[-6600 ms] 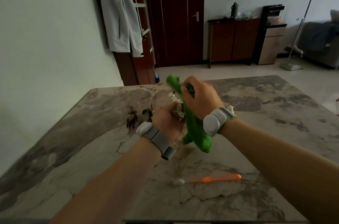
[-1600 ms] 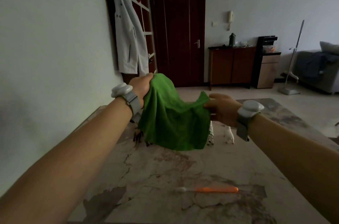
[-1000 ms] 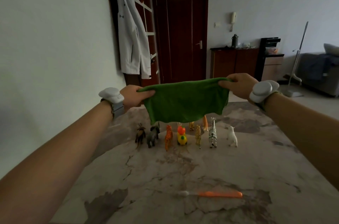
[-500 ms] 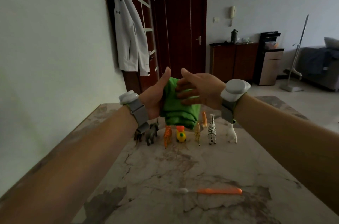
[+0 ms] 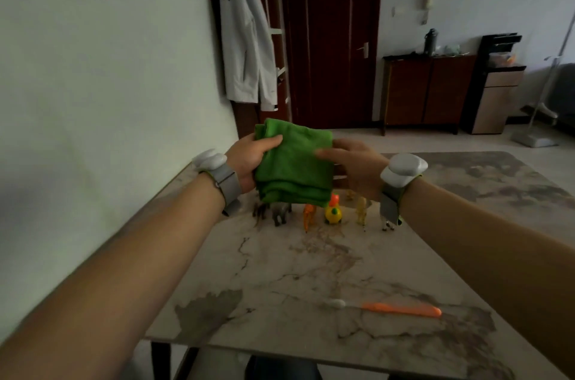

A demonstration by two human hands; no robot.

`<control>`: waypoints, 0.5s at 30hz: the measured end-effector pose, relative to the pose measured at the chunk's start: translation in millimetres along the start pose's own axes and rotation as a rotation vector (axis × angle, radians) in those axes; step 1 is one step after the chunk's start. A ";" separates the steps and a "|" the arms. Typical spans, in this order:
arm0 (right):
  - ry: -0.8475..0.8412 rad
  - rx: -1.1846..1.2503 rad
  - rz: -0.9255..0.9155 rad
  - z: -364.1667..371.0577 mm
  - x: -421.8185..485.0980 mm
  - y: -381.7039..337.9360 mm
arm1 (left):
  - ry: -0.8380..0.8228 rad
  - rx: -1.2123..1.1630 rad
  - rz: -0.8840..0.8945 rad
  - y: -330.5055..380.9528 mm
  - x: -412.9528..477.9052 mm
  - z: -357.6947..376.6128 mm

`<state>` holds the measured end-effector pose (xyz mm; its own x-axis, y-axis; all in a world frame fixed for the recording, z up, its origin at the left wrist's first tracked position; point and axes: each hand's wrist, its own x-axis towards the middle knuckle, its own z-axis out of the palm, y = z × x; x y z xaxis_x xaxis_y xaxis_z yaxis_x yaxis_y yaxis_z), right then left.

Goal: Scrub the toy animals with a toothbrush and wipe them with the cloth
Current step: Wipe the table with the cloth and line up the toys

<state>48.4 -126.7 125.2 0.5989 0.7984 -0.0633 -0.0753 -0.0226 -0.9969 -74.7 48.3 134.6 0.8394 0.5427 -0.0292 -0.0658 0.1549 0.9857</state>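
A folded green cloth is held up in the air above the far part of the marble table. My left hand grips its left edge, thumb on top. My right hand lies against its right side with straight fingers across the cloth's face. Below the cloth a row of several small toy animals stands on the table: a grey one, an orange one, a yellow round one, a tan one. An orange toothbrush lies near the front edge.
A white wall runs along the table's left side. A white jacket hangs by a dark door. A brown cabinet and a mop stand are farther back on the floor.
The cloth was stretched wide between both hands a second ago, then brought together; now it is folded into a compact pad, held lower over the toys.
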 end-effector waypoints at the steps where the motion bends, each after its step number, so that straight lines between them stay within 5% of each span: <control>1: 0.002 -0.013 -0.002 18.5 11.3 0.5 | 0.061 0.034 0.010 -0.6 3.4 -19.3; 9: 0.003 -0.589 -0.054 145.7 105.3 36.5 | 0.398 0.788 -0.024 -21.4 35.4 -151.5; 15: -0.068 -0.835 0.036 189.6 197.3 59.0 | 0.500 0.891 -0.163 -55.4 97.8 -213.6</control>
<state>10.9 143.6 62.7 0.5557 0.8228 -0.1193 0.5380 -0.4653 -0.7029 -104.2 269.1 41.8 0.4685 0.8826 -0.0385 0.6228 -0.2990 0.7230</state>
